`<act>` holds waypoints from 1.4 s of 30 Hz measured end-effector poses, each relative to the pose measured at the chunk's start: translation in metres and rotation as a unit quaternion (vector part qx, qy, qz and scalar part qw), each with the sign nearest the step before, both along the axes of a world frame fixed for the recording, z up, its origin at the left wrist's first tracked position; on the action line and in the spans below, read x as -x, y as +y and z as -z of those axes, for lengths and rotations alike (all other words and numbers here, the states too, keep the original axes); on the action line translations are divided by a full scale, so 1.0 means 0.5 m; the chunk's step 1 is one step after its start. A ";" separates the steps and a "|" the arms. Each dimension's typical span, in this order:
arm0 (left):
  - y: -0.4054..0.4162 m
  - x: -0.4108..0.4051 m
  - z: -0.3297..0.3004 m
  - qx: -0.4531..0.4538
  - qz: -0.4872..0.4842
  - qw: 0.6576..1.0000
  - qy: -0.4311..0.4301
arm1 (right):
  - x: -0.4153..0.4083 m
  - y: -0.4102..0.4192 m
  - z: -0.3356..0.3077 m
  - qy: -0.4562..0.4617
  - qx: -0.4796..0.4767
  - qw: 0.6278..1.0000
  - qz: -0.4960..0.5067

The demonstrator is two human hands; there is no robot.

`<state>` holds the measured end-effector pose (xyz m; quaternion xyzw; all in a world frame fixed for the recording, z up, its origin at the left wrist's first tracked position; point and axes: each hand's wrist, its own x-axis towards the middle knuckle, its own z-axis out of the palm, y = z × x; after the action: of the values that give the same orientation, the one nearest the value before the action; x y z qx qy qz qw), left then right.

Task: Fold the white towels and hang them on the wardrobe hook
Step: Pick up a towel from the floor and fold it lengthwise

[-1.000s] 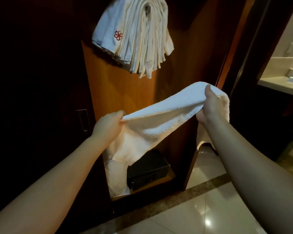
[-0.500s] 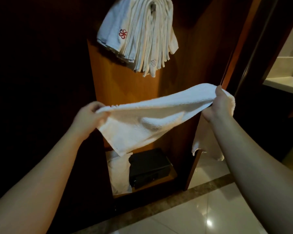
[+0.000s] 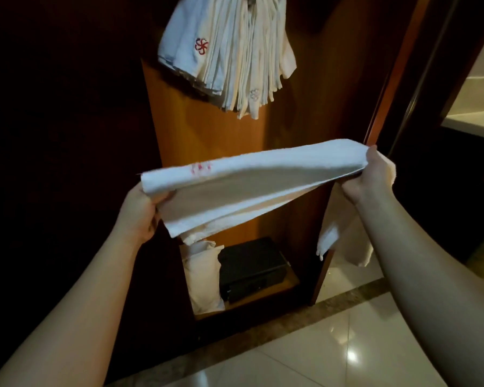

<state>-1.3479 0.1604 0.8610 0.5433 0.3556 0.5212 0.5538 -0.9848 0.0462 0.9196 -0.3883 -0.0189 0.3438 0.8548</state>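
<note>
Hands stretch a white terry towel (image 3: 252,177) before the wooden wardrobe (image 3: 207,141): left hand (image 3: 140,210) fingers clamped on its left end, right hand (image 3: 370,177) pinching the other.

The white terry-cloth towel (image 3: 252,174) stretched out in front looks soft and nubby, with a blurred red embroidered mark. The bundle of white cloth towels (image 3: 235,51) above is flatter woven, one bearing red stitching. The orange-brown wooden wardrobe panel (image 3: 207,135) has a smooth satin finish. The black box (image 3: 252,266) is matt. The pale floor tiles (image 3: 333,358) are glossy, reflecting light.
</note>
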 end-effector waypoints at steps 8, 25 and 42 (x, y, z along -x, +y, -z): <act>-0.036 -0.008 -0.027 -0.100 0.051 0.994 -0.006 | -0.060 0.008 0.053 -0.003 -0.047 0.999 -0.022; -0.036 -0.030 0.075 0.032 0.065 0.997 -0.010 | -0.058 0.008 0.090 0.034 -0.084 0.995 -0.047; -0.106 -0.132 0.234 0.405 0.228 0.856 -0.226 | 0.023 0.054 0.006 0.050 -0.144 0.987 -0.056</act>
<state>-1.2819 0.1074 0.7442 0.2035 0.2666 0.2987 0.8935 -0.9964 0.0732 0.9167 -0.2419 -0.0476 0.4039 0.8810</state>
